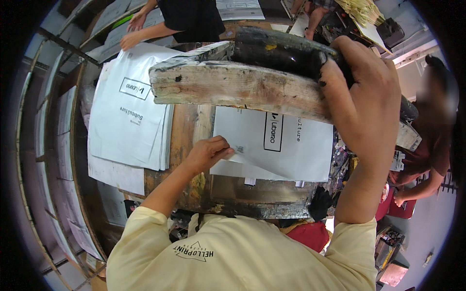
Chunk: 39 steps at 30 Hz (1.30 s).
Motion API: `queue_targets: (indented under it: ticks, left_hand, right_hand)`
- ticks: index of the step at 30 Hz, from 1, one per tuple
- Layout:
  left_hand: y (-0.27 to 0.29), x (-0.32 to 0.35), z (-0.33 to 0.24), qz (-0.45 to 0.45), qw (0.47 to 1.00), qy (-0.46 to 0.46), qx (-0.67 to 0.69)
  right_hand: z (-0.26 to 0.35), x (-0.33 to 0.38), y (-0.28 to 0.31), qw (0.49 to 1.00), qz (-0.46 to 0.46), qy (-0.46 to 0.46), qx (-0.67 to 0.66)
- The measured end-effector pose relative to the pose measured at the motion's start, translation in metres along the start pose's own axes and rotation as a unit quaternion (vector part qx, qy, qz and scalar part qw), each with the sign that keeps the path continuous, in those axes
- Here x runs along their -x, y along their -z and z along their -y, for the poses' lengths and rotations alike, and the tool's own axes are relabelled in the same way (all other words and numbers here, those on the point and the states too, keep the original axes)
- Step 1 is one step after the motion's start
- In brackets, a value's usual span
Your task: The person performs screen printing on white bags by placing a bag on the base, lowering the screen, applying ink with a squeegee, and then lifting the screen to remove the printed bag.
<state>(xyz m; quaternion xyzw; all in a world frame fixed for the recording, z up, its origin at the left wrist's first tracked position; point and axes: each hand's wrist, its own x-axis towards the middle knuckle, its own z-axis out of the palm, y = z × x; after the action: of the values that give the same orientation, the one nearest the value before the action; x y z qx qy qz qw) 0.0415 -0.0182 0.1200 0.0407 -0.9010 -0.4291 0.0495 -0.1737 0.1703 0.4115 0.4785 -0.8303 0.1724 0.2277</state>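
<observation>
Left hand (211, 152) pinches a printed, unstacked sheet (303, 160); right hand (366, 85) grips a black bar (284, 52); a printed pile (114, 133) lies at ten o'clock.

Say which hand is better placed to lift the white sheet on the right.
Left hand, probably: it seems to be pinching that white sheet near its left edge. The right hand looks busy, wrapped around the dark bar behind the wooden beam.
</observation>
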Motion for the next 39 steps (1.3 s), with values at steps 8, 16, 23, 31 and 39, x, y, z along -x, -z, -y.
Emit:
queue_targets:
  ticks: [8,16,23,31,39]
  left_hand:
    - [0.072,0.03,0.018,-0.058,0.988,0.115,0.082]
    - [0.253,0.039,0.123,0.041,0.941,0.336,0.006]
    - [0.343,0.08,0.247,0.034,0.907,0.306,-0.288]
    - [0.251,0.048,0.192,-0.142,0.902,0.176,-0.368]
    - [0.033,0.07,-0.092,-0.181,0.912,0.177,0.321]
  right_hand:
    - [-0.004,-0.015,0.0,1.0,0.006,0.003,-0.002]
    - [0.001,-0.011,0.005,0.999,0.035,-0.024,0.001]
    - [0.002,-0.004,0.002,0.999,0.004,0.018,-0.027]
    - [0.015,0.018,0.001,1.0,-0.009,0.004,-0.029]
    - [0.033,0.166,-0.043,0.996,0.086,0.019,-0.001]
